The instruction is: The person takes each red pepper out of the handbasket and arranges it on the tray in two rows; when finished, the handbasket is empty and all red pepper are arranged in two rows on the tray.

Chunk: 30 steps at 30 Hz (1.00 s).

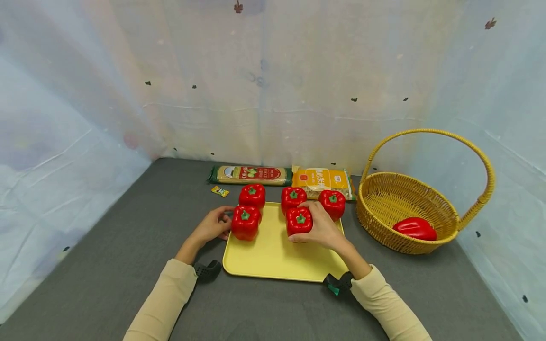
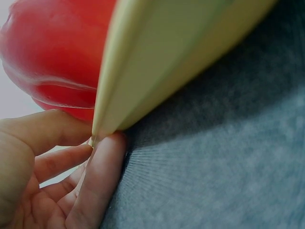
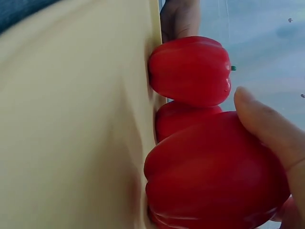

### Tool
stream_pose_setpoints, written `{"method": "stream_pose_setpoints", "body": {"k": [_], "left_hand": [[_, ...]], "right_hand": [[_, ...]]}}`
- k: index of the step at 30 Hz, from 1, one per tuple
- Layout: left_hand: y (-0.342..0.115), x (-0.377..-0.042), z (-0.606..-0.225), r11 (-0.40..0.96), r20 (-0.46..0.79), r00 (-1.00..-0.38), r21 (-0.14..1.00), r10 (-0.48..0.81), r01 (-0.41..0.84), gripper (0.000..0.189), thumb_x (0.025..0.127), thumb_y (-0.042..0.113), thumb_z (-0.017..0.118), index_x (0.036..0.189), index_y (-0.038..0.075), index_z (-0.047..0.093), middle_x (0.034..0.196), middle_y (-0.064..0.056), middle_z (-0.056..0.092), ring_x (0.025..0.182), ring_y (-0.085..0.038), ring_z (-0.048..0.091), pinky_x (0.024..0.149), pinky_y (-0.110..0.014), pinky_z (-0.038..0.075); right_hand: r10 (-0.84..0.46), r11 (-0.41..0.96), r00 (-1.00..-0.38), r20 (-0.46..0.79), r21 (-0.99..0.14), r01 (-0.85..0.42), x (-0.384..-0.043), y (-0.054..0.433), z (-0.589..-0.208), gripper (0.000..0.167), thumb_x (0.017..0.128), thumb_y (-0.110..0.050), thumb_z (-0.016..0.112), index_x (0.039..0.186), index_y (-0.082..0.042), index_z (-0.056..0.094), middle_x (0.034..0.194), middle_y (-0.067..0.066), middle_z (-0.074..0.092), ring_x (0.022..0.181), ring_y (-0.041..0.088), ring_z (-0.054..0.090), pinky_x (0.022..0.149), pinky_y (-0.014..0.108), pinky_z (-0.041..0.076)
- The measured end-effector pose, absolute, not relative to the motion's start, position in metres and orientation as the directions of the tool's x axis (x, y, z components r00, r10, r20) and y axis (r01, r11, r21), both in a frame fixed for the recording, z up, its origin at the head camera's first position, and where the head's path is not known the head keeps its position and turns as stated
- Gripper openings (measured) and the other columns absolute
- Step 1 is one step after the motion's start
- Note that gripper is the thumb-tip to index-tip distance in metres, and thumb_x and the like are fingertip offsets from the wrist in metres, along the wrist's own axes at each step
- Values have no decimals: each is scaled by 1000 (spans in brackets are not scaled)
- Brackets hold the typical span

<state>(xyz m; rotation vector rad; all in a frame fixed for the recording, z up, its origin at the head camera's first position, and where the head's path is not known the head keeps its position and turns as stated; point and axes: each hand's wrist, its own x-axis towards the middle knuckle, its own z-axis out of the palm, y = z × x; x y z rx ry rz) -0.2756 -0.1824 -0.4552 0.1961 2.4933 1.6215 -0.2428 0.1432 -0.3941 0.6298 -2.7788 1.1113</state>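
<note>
My left hand (image 1: 214,223) pinches the left rim of a yellow tray (image 1: 273,260); in the left wrist view the rim (image 2: 106,95) runs between its fingertips (image 2: 110,140). Just beside that hand stands a red bell pepper (image 1: 245,226), with another bell pepper (image 1: 252,193) behind it. My right hand (image 1: 323,228) grips a third red bell pepper (image 1: 299,219) from its right side, thumb toward the near side. In the right wrist view this held pepper (image 3: 214,176) is low over the tray; whether it touches is unclear. Two more bell peppers, one left (image 1: 292,195) and one right (image 1: 332,203), are behind it.
A wicker basket (image 1: 375,227) with a tall handle stands to the right, a glossy red pepper (image 1: 415,228) lying inside. Behind the tray lie a noodle pack (image 1: 251,175) and a yellow food bag (image 1: 322,180). A small yellow packet (image 1: 220,191) lies at the back left.
</note>
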Motion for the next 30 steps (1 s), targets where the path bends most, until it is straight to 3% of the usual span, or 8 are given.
{"method": "stream_pose_setpoints", "body": {"k": [16, 30], "left_hand": [[-183, -276, -449, 407, -57, -975, 913, 217, 37, 45, 89, 1, 54, 133, 0, 43, 85, -13, 53, 59, -18, 57, 54, -33, 55], [-183, -275, -453, 403, -61, -975, 915, 211, 30, 47, 89, 3, 56, 134, 1, 43, 86, -14, 53, 59, -18, 57, 54, -33, 55]], "right_hand": [[-378, 682, -894, 239, -581, -444, -243, 143, -396, 86, 59, -50, 85, 125, -10, 47, 116, 10, 50, 106, 24, 50, 88, 46, 47], [-504, 700, -856, 118, -525, -484, -237, 159, -376, 91, 62, -38, 86, 137, -11, 41, 127, 12, 47, 116, 26, 46, 94, 50, 42]]}}
